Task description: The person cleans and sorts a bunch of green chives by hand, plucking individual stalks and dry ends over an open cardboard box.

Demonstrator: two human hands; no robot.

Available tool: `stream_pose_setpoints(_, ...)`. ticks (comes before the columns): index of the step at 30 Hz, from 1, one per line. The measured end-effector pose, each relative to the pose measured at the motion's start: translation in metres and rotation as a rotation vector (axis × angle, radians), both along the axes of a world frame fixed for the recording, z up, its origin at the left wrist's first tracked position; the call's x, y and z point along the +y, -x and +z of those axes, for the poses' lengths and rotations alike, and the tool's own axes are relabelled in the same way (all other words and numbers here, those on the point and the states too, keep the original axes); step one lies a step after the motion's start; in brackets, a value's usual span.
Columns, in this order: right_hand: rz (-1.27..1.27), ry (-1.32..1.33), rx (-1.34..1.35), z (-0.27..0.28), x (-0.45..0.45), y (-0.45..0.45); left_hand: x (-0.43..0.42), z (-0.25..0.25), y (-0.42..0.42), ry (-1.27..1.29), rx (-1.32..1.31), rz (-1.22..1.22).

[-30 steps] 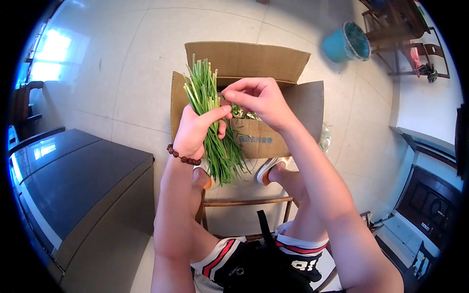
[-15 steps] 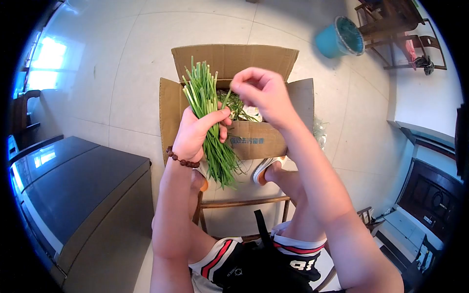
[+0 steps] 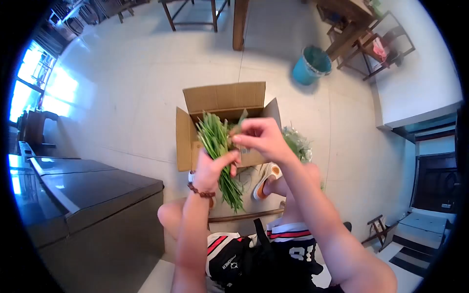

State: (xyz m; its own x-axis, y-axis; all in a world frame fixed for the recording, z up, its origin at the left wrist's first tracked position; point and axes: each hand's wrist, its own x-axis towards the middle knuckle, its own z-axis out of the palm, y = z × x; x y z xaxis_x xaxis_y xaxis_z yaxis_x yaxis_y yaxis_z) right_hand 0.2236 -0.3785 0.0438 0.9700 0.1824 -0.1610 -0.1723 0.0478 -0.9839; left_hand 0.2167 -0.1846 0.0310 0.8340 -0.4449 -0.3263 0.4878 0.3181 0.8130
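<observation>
My left hand [image 3: 215, 168] is wrapped round a bunch of long green stalks [image 3: 214, 134], cut ends up and thin leaf ends hanging down. Close to the right of the bunch, my right hand [image 3: 264, 138] is pinched, with a blurred bit of green at its fingertips. Both hands are over the near side of an open cardboard box [image 3: 224, 96], whose flaps stand out. The hands and the bunch hide much of the box's inside.
A clear plastic bag with greens [image 3: 297, 144] lies right of the box. Beyond are a blue bucket [image 3: 308, 68] and wooden furniture [image 3: 351, 12]. A dark cabinet [image 3: 97, 195] stands at the left. My feet are just below the box.
The view has tilted up, showing more floor and furniture legs. My left hand keeps its hold on the bunch. My right hand remains pinched beside it, with green now at the fingertips.
</observation>
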Motion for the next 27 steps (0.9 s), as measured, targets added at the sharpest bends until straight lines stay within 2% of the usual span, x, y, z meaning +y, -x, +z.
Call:
stream_pose_setpoints(2, -0.097, -0.213, -0.007, 0.018, 0.011, 0.035, -0.007, 0.022, 0.035, 0.045, -0.001, 0.048)
stream_pose_setpoints(5, -0.163, -0.103, -0.092, 0.063, 0.008, 0.082, -0.001, 0.057, 0.084, 0.090, 0.028, -0.003)
stream_pose_setpoints(8, -0.218, -0.208, -0.160, 0.099, 0.003, 0.125, 0.001, 0.088, 0.130, 0.125, 0.010, -0.029)
stream_pose_setpoints(12, -0.253, -0.210, -0.264, 0.149, -0.009, 0.181, -0.007, 0.128, 0.184, 0.095, -0.059, -0.057)
stream_pose_setpoints(18, -0.329, -0.228, -0.382, 0.184, -0.022, 0.237, -0.020, 0.155, 0.238, 0.071, -0.171, -0.077)
stream_pose_setpoints(19, -0.319, -0.209, -0.402, 0.187, -0.024, 0.244, -0.019, 0.156, 0.243, 0.090, -0.237, -0.112)
stream_pose_setpoints(27, -0.199, -0.146, -0.397, 0.198, -0.006, 0.264, -0.015, 0.182, 0.257, 0.200, -0.247, -0.015)
